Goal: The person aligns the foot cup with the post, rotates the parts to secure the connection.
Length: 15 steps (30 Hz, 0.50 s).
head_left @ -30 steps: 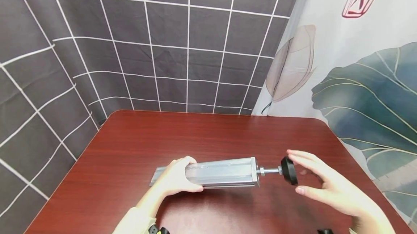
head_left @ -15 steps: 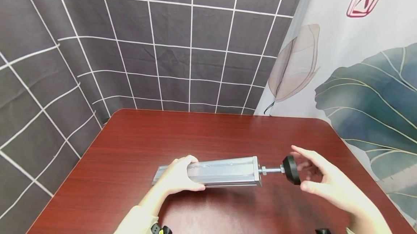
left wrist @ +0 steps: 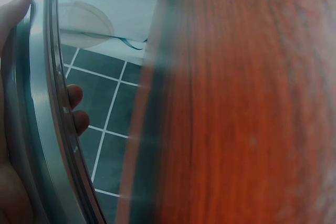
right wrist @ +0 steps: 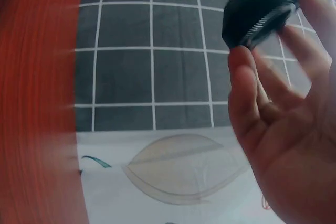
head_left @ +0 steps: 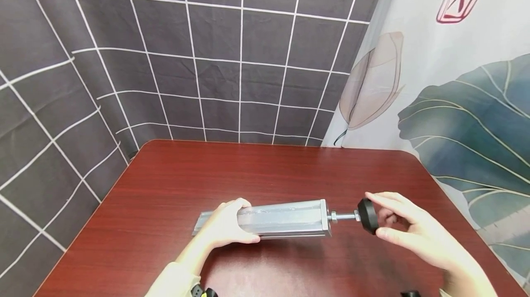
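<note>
A silver metal furniture leg [head_left: 285, 218] lies across the middle of the head view, raised above the table. My left hand [head_left: 225, 225] grips its body near the left end, thumb on the near side. In the left wrist view, fingertips [left wrist: 76, 96] of that hand show past the leg's far edge. A threaded rod [head_left: 345, 216] with nuts sticks out of the leg's right end and carries a black levelling foot [head_left: 367, 216]. My right hand [head_left: 414, 228] pinches the foot's rim between thumb and fingers. The right wrist view shows the foot's underside [right wrist: 270, 22] facing the palm.
Below lies a red-brown wooden table [head_left: 232, 168] with rounded far corners. A dark grey curtain with white grid lines [head_left: 215, 76] hangs behind it. At the right hangs a white cloth with leaf prints [head_left: 468, 117].
My right hand's fingers came off the foot's rim, drew back a little to the right, then closed on it again. My left hand keeps its grip on the leg.
</note>
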{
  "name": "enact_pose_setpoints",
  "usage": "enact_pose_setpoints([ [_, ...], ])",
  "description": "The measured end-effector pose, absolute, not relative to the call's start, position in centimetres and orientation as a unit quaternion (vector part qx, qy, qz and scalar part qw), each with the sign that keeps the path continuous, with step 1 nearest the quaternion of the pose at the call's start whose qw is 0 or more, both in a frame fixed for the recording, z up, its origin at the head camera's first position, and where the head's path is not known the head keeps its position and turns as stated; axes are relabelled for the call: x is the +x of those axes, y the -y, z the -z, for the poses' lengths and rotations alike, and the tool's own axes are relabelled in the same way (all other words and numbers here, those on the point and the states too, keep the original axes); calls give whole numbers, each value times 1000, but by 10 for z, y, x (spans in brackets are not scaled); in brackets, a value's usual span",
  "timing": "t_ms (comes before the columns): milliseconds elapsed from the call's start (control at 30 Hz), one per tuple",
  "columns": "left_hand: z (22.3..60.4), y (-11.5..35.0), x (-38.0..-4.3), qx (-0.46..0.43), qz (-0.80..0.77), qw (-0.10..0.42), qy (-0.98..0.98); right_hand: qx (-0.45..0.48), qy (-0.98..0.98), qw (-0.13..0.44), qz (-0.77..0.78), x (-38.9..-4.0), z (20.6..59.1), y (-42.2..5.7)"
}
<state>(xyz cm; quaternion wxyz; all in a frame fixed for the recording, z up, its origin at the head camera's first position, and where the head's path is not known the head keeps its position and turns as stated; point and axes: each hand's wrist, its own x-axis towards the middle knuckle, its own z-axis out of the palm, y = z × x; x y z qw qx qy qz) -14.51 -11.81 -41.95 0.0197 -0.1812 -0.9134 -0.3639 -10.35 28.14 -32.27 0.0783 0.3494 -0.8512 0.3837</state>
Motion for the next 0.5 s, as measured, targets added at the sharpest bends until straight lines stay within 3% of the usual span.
enact_pose_setpoints([
  [200, 419, 118, -145, -182, 363, 19, 914, 285, 868, 102, -394, -104, 327, -274],
  [500, 420, 119, -145, -179, 369, 14, 912, 357, 857, 65, -367, -99, 319, -289],
])
